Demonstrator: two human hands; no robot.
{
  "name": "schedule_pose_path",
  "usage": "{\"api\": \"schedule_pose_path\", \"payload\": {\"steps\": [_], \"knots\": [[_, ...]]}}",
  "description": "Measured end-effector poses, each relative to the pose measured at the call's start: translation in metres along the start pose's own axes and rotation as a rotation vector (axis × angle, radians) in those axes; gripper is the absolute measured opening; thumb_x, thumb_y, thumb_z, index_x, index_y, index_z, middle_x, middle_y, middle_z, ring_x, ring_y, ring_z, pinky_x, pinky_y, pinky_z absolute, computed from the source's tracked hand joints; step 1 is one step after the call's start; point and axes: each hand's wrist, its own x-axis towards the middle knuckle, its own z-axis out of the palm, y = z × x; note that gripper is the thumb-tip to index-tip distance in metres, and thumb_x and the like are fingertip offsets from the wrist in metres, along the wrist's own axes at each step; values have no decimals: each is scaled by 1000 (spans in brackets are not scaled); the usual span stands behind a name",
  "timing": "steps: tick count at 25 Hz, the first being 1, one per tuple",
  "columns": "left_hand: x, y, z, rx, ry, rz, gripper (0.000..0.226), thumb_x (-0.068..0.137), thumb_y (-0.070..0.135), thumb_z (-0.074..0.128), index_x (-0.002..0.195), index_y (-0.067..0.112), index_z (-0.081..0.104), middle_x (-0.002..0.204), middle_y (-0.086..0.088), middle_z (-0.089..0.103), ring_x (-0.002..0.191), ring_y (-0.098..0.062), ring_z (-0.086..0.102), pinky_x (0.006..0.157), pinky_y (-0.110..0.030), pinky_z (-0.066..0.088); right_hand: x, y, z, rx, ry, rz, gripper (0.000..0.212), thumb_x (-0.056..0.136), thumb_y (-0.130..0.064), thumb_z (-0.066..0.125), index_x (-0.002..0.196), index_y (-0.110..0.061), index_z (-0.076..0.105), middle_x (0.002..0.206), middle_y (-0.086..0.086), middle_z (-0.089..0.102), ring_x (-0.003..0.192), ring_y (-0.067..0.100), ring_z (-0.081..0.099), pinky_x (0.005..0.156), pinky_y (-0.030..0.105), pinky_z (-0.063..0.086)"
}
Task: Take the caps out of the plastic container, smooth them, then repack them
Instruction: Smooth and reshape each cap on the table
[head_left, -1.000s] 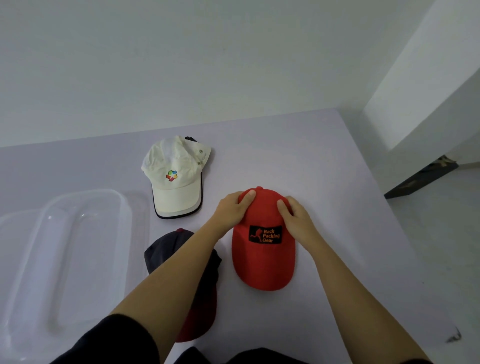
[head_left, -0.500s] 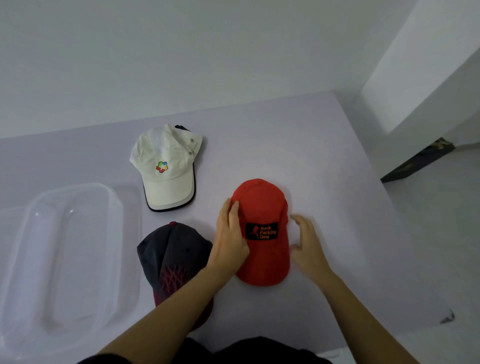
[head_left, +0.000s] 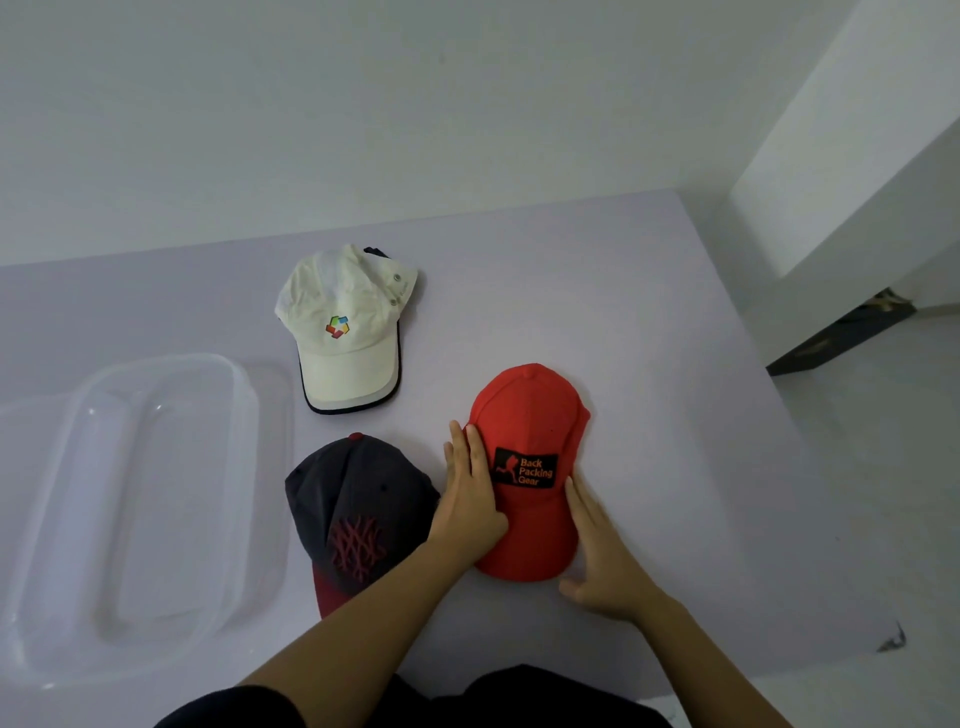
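A red cap with a black "Back Packing Gear" patch lies flat on the pale table, brim toward me. My left hand lies along its left edge with straight fingers. On the cap's right side, my right hand rests flat against the brim. A dark grey cap with a red brim and red stitching sits just left of my left arm. A white cap with a coloured logo lies farther back. The clear plastic container stands at the left with nothing visible inside.
The table ends at the right, where the floor drops away, and a wall runs along its far side. A dark object lies on the floor at the right.
Both hands slid from the red cap's crown down toward me along its sides. My right hand, which was lifted off beside the cap, now lies against the brim.
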Motion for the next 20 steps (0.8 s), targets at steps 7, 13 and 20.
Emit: {"api": "schedule_pose_path", "payload": {"steps": [7,13,20], "knots": [[-23,-9,29,-11,-36,105,92,79,-3,43,142,8,-23,144,-7,-40,144,-38,13,95,-25,43,10,4,46,-169,381,85,90,81,-21,41,144,-23,-25,153,21,10,142,26,16,112,40,22],[-30,-21,28,266,-91,179,109,78,24,56,135,9,-35,142,-14,-43,146,-32,-10,115,-34,26,12,7,47,-229,432,53,80,81,-13,35,148,-12,-10,159,9,-2,146,16,2,114,28,11],[-37,-8,44,227,-24,114,124,62,9,76,145,2,-17,141,-34,36,127,-43,44,91,-38,51,23,4,39,-304,428,-19,74,84,-9,34,147,-4,-6,158,13,-2,146,17,0,113,26,19]]}}
